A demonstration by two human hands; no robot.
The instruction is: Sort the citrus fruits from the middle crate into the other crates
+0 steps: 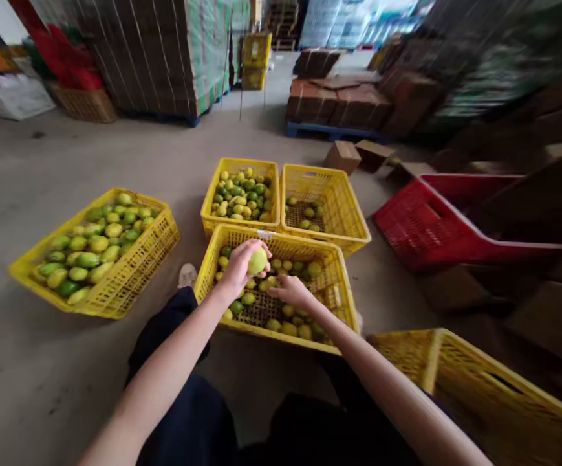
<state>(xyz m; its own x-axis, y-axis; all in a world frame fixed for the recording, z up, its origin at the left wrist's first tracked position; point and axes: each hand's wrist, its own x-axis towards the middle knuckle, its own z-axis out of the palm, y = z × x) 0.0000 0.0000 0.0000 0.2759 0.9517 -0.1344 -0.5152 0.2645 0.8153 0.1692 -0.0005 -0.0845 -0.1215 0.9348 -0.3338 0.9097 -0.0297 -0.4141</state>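
Several yellow and green lemons lie in the yellow crate (pixel 346 291) between my legs, with part of its dark bottom showing. Above its left half, my left hand (pixel 242 262) is wrapped round a yellow-green lemon (pixel 257 261). My right hand (pixel 294 291) reaches down over the middle of the same crate, its fingers bent toward a lemon; whether it grips one I cannot make out. Just beyond stand a crate full of mixed lemons (pixel 206 207) and a crate with only several lemons (pixel 353 217).
A tilted yellow crate of lemons (pixel 132 278) stands at the left. At the right are a red crate (pixel 409 226) and another yellow crate (pixel 436 362) near my right arm. Small cardboard boxes (pixel 343 157) and a blue pallet (pixel 329 131) lie farther back.
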